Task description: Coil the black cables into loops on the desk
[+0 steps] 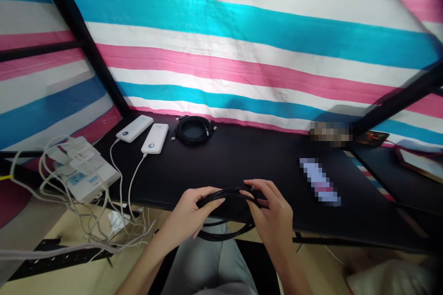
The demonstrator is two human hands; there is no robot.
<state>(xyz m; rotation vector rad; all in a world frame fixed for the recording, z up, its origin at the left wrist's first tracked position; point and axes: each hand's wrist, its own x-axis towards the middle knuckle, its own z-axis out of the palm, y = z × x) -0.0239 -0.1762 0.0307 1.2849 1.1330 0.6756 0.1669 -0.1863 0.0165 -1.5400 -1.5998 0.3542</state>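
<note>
My left hand [188, 214] and my right hand [272, 209] hold a loosely looped black cable [228, 191] over the front edge of the black desk [249, 166]. The lower part of the loop hangs below the edge, over my lap. Farther back, a second black cable [194, 130] lies in a tight coil. Two white power banks [134, 128] [154, 138] lie to its left, each trailing a white wire.
A white power strip [90, 176] with a tangle of white wires sits at the desk's left end. A pixelated object [319, 180] lies right of my hands, and another [330, 132] stands at the back. Striped pink, blue and white sheeting [242, 41] forms the back wall.
</note>
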